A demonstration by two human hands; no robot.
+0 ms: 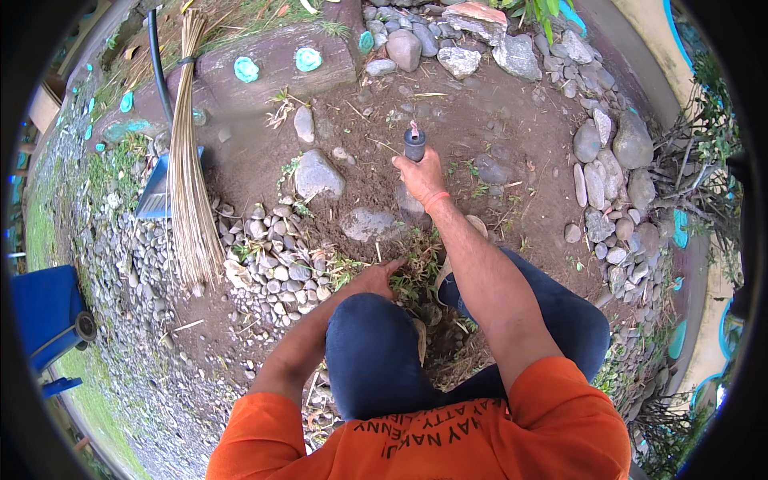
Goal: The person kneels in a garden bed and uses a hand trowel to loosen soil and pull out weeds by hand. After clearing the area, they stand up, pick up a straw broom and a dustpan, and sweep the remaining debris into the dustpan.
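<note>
The tool point(414, 146) gripped by the right hand point(422, 174) should be kept clear of the left hand point(374, 280), toward the tool's seven o'clock; whether weeds point(422, 264) are grasped there cannot be told.

- shirt point(480, 452): bright orange, short-sleeved
- left sleeve point(260, 424) and right sleeve point(564, 400): same plain orange, loose cut, ending above the elbow
- lettering point(422, 422): dark block capitals, stacked lines, across chest
- wristband point(437, 198): thin, orange-red, right wrist
- jeans point(372, 352): dark blue denim, slightly faded at left knee
</note>
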